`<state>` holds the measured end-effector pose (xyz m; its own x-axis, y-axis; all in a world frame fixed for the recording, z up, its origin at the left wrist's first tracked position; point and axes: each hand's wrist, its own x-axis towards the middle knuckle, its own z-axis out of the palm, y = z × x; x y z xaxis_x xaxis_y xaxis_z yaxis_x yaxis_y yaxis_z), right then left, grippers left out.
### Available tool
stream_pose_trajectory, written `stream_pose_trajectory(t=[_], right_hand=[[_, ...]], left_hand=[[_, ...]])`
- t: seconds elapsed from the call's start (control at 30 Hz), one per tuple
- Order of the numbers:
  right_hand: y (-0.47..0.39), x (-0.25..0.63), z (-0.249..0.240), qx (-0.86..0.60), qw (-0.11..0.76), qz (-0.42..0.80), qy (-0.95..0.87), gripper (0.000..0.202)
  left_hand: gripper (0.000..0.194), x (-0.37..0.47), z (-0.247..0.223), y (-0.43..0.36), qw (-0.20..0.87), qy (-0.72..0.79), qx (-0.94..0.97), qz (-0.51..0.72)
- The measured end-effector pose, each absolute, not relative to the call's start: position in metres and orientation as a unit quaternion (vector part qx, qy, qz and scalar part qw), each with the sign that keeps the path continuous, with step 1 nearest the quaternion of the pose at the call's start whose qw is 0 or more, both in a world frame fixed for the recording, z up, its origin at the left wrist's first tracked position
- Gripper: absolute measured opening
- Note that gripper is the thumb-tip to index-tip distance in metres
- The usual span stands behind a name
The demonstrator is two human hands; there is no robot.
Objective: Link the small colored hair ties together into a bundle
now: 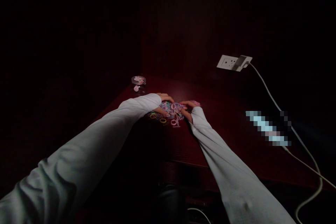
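Observation:
A small tangled heap of thin, multicoloured loops that look like hair ties [172,107] lies on the dark red table. My left hand [165,104] rests at the heap's left side, thumb and fingers apart around it. From the right, my right hand [188,109] touches the heap, its fingers also spread from the thumb. Along the near edge lie a yellow ring [163,121] and a pale pink ring [174,123]. A pink bunch of strands [196,103] shows beside my right fingers. Dim light hides whether single loops are between my fingertips.
A clear jar [138,84] with pink pieces stands at the back left. On the right lies a pixelated bright object [267,128] with a cable. A white wall socket [228,62] holds a plug [243,62], whose white cable [270,92] runs down the right side.

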<state>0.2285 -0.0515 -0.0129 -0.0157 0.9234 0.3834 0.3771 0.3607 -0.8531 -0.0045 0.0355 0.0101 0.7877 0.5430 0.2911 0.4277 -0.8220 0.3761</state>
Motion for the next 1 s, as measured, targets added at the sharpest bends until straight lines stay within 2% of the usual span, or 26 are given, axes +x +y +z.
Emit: stream_pose_trajectory(t=[0.23, 0.4, 0.5, 0.77, 1.0], right_hand=[[-0.055, 0.220, -0.005, -0.482, 0.534, 0.347, -0.601, 0.046], [-0.051, 0.221, -0.013, -0.467, 0.547, 0.371, -0.588, 0.043], [-0.050, 0.224, -0.015, -0.477, 0.542, 0.369, -0.585, 0.041], [-0.048, 0.228, -0.016, -0.484, 0.533, 0.370, -0.587, 0.036], [-0.044, 0.228, -0.022, -0.481, 0.548, 0.371, -0.575, 0.039]], left_hand=[[0.034, -0.006, 0.010, 0.040, 0.203, 0.240, 0.922, 0.226], [0.030, -0.004, 0.010, 0.037, 0.302, 0.265, 0.875, 0.269], [0.030, -0.002, 0.010, 0.039, 0.324, 0.270, 0.865, 0.273], [0.029, -0.001, 0.016, 0.034, 0.284, 0.300, 0.879, 0.236], [0.023, 0.001, 0.014, 0.028, 0.201, 0.184, 0.902, 0.334]])
